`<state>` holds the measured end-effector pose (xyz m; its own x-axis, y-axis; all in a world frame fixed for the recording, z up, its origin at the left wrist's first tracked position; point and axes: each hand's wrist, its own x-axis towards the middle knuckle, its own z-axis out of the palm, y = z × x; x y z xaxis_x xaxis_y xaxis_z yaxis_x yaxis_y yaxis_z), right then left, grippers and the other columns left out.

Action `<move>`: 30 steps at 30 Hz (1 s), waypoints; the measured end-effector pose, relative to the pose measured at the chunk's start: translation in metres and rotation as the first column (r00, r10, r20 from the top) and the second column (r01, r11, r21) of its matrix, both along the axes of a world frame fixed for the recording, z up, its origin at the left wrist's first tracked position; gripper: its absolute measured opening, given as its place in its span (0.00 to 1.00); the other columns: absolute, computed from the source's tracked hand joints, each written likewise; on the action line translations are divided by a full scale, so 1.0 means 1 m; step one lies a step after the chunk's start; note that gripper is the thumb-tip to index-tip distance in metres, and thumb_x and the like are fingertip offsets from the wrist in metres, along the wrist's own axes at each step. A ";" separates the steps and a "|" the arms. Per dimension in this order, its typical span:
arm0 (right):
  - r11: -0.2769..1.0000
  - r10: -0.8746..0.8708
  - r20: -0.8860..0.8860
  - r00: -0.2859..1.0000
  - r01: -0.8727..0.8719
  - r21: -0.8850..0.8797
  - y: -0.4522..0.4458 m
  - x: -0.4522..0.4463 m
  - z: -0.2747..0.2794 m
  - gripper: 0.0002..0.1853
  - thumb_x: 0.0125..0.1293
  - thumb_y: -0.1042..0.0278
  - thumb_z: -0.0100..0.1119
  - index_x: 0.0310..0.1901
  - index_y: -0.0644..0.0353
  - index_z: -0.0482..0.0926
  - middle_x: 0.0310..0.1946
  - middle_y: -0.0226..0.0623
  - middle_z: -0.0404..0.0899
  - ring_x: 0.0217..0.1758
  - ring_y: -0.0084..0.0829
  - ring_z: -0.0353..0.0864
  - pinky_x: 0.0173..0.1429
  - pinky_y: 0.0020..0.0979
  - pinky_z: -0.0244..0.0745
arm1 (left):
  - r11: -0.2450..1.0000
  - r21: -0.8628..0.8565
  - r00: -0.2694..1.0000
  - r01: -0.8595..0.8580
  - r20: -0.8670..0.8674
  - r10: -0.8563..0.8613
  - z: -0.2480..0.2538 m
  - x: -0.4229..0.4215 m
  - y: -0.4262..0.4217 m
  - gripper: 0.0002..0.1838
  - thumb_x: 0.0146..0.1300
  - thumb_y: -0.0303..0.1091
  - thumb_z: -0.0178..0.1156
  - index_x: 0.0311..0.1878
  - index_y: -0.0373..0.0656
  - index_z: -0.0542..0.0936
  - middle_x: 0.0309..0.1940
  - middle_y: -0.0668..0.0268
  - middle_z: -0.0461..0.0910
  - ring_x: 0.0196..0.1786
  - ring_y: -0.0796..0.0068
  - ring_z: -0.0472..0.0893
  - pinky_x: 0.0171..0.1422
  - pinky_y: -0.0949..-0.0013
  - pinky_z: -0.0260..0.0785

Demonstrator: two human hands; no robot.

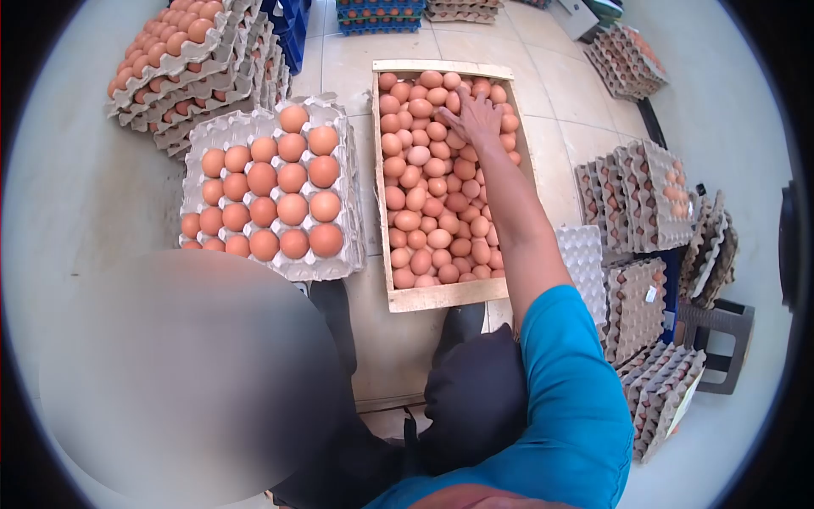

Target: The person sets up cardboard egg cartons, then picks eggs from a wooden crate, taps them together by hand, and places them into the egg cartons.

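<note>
My right hand (pixel 477 117) reaches into the far right part of a shallow wooden crate (pixel 449 299) on the floor. Its fingers are spread, and the thumb and fingertips come down around a brown egg (pixel 454 102); I see no egg lifted. Loose brown eggs (pixel 437 182) fill the crate in a heap. Left of the crate stands a stack of grey cardboard egg trays (pixel 233 136). Brown eggs sit in rows in the top tray, and several cups at its back are bare. My left hand is not in view; a blurred round patch covers the lower left.
Tall stacks of filled egg trays (pixel 191 72) stand at the far left, beside a blue plastic crate (pixel 291 34). More tray stacks (pixel 640 199) line the right side, near a grey plastic stool (pixel 721 339). Blue egg trays (pixel 379 15) lie at the back on the tiled floor (pixel 339 59).
</note>
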<state>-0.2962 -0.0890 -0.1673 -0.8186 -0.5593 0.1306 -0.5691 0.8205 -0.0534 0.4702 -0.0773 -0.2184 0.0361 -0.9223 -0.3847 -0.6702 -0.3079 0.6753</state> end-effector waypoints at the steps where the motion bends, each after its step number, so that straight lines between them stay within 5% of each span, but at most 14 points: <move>1: 1.000 0.011 -0.019 1.000 -0.011 0.014 0.000 -0.001 -0.002 0.33 0.59 0.31 0.56 0.60 0.43 0.69 0.53 0.46 0.74 0.51 0.45 0.78 0.54 0.47 0.68 | 1.000 0.005 1.000 -0.007 0.010 0.007 -0.001 0.000 -0.001 0.09 0.68 0.23 0.56 0.49 0.33 0.79 0.44 0.64 0.79 0.39 0.77 0.77 0.45 0.73 0.71; 6: 0.997 0.067 -0.024 0.997 -0.068 -0.026 -0.001 -0.012 -0.014 0.31 0.62 0.31 0.52 0.59 0.44 0.72 0.43 0.48 0.79 0.42 0.47 0.82 0.44 0.46 0.76 | 0.999 0.033 0.999 -0.029 0.031 0.028 -0.010 -0.003 -0.005 0.09 0.68 0.23 0.56 0.49 0.33 0.79 0.44 0.64 0.79 0.39 0.77 0.77 0.44 0.73 0.71; 8: 0.997 0.059 0.041 0.997 -0.057 -0.060 0.003 0.001 0.009 0.32 0.60 0.30 0.54 0.59 0.43 0.71 0.47 0.48 0.77 0.42 0.46 0.83 0.41 0.46 0.78 | 0.999 0.041 0.999 -0.028 0.033 0.026 -0.011 -0.004 -0.005 0.09 0.68 0.23 0.56 0.49 0.33 0.79 0.43 0.64 0.79 0.39 0.77 0.77 0.44 0.73 0.71; 16: 0.999 -0.021 0.215 0.976 0.028 -0.030 -0.005 -0.023 -0.009 0.34 0.57 0.34 0.57 0.63 0.39 0.69 0.54 0.51 0.75 0.48 0.48 0.83 0.52 0.47 0.77 | 0.999 0.039 1.000 -0.022 0.023 0.021 -0.016 -0.014 -0.014 0.08 0.68 0.23 0.56 0.49 0.33 0.79 0.43 0.64 0.79 0.39 0.76 0.77 0.44 0.73 0.71; 25: 1.000 -0.014 0.191 0.982 0.013 0.007 -0.003 -0.012 0.004 0.30 0.58 0.41 0.57 0.61 0.43 0.73 0.52 0.53 0.77 0.52 0.49 0.81 0.50 0.46 0.78 | 1.000 0.005 1.000 -0.012 -0.013 0.012 -0.013 -0.016 -0.020 0.08 0.69 0.23 0.56 0.48 0.33 0.79 0.43 0.64 0.79 0.39 0.76 0.77 0.44 0.73 0.71; 27: 0.945 0.111 0.203 0.973 -0.040 -0.325 0.003 -0.022 -0.012 0.29 0.60 0.42 0.57 0.61 0.46 0.73 0.49 0.50 0.77 0.48 0.46 0.82 0.48 0.43 0.79 | 1.000 -0.016 0.999 -0.014 -0.031 0.013 -0.012 -0.016 -0.023 0.08 0.69 0.23 0.56 0.48 0.33 0.79 0.43 0.64 0.79 0.39 0.76 0.77 0.44 0.73 0.71; 30: 0.680 0.272 0.577 0.770 0.271 -0.681 0.012 -0.022 -0.004 0.25 0.64 0.43 0.54 0.55 0.50 0.72 0.44 0.43 0.76 0.38 0.36 0.77 0.39 0.34 0.76 | 0.995 -0.097 0.995 -0.015 -0.100 0.006 -0.001 -0.023 -0.036 0.08 0.69 0.23 0.56 0.48 0.33 0.79 0.43 0.64 0.79 0.39 0.76 0.76 0.44 0.73 0.71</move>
<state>-0.3184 -0.0774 -0.1713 -0.8571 -0.5142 -0.0327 -0.1853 0.3668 -0.9117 0.4473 -0.1133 -0.2194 0.0120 -0.9555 -0.2947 -0.5953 -0.2436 0.7657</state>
